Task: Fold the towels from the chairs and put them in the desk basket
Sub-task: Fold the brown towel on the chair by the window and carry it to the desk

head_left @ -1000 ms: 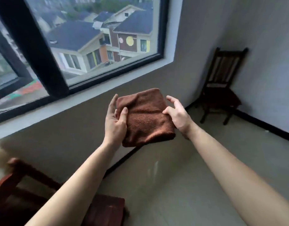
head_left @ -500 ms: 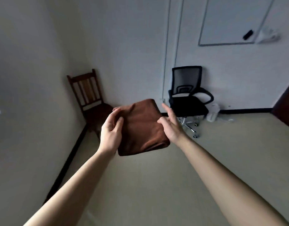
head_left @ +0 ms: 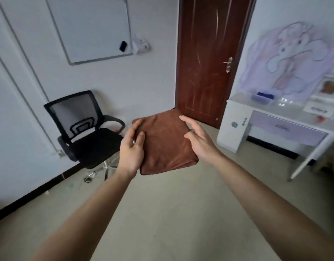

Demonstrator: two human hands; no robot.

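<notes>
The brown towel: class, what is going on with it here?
A person holds a folded brown towel in mid-air between the left hand and right hand. It is not yet in any basket. A white desk stands ahead to the right and a black office chair to the left.

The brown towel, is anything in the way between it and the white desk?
Nothing visible is. The folded brown towel is held in both hands, and only bare floor lies between it and the white desk at the right.

head cam | looks forward and down over outstretched forearms | wide-angle | faces door (head_left: pixel 209 59), desk (head_left: pixel 275 117)
</notes>
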